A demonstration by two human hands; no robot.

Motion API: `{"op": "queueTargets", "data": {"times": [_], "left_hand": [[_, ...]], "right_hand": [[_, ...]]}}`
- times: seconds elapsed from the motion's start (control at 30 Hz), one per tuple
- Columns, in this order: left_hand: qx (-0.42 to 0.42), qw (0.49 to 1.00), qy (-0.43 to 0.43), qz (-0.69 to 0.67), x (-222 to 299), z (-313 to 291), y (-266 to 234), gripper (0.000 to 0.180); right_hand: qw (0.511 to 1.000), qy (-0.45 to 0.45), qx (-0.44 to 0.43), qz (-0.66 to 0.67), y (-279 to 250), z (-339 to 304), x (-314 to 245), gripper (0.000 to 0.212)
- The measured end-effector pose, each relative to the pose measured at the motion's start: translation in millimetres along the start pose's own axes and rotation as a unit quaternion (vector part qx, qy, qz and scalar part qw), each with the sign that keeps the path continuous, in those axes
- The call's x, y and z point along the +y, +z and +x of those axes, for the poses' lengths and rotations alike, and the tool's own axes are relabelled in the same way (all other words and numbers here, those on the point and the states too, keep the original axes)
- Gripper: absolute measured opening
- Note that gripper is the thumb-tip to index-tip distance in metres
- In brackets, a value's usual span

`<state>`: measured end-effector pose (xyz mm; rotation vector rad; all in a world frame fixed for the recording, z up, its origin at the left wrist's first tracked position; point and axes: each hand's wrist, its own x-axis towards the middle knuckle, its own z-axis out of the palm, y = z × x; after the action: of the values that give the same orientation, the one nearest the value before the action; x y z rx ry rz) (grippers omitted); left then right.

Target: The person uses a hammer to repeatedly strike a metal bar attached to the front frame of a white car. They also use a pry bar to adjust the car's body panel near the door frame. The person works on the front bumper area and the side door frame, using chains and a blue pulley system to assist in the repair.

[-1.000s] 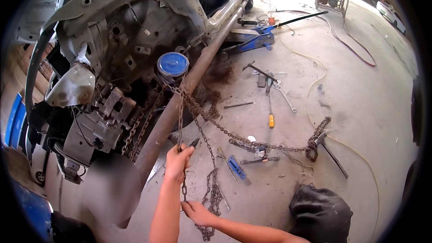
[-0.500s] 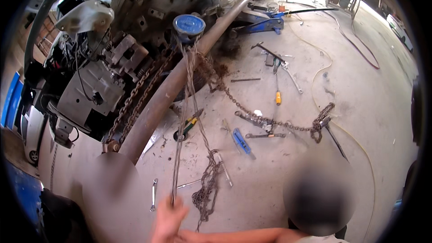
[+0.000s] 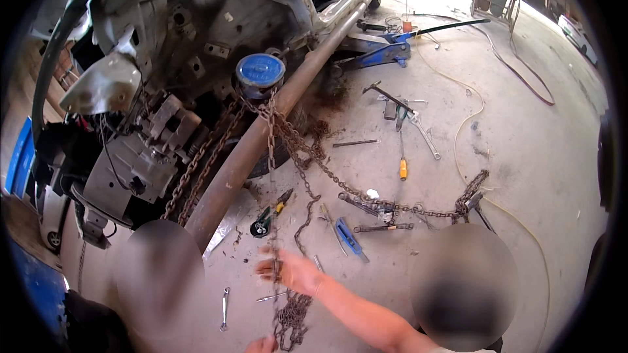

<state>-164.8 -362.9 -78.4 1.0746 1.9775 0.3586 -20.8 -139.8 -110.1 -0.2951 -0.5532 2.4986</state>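
A chain hoist point(image 3: 260, 73) with a blue round cover hangs beside the rusty pipe point(image 3: 252, 147). From it a hand chain point(image 3: 271, 147) runs down toward me, pulled straight. My right hand point(image 3: 291, 272) reaches in from the lower right, at the chain's middle, fingers stretched out and thumb apart. The chain crosses its fingers, which do not look closed around it. My left hand point(image 3: 263, 345), mostly cut off by the lower edge, is closed at the chain's lower stretch. The slack chain point(image 3: 292, 319) lies heaped on the floor beside it.
A stripped car body point(image 3: 196, 19) stands at the left. Heavier chain point(image 3: 405, 208) trails right across the floor. Around lie a yellow-handled screwdriver point(image 3: 403, 170), a blue-handled tool point(image 3: 348, 236), a wrench point(image 3: 225, 308), green-and-yellow cutters point(image 3: 268, 217) and a blue floor jack point(image 3: 373, 52).
My right hand has moved up along the chain, away from the lower edge. Chain strands that were blurred look sharper now. The view has shifted slightly.
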Motion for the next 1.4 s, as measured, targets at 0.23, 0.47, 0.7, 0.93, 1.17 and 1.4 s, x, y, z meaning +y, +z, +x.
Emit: {"op": "queueTargets", "data": {"times": [0.23,0.47,0.7,0.93,1.17,1.4], "left_hand": [[-0.035,0.902,0.117,-0.414,259,176,-26,0.060],[-0.038,0.900,0.179,-0.395,302,174,-46,0.026],[-0.008,0.919,0.157,-0.362,271,182,-38,0.028],[-0.063,0.861,0.073,-0.500,312,142,-40,0.019],[-0.128,0.870,-0.031,-0.476,314,71,-79,0.049],[-0.099,0.918,-0.086,-0.374,308,-63,-72,0.058]], "right_hand": [[0.972,-0.110,0.170,-0.116,45,-22,-4,0.037],[0.892,-0.249,0.239,-0.293,74,-23,-15,0.043],[0.921,-0.171,0.207,-0.283,49,-9,-2,0.041],[0.982,-0.021,0.185,-0.036,95,-63,-49,0.040],[0.969,0.007,0.244,0.042,204,-79,-120,0.040],[0.935,0.037,0.319,0.148,233,-92,-168,0.033]]}}
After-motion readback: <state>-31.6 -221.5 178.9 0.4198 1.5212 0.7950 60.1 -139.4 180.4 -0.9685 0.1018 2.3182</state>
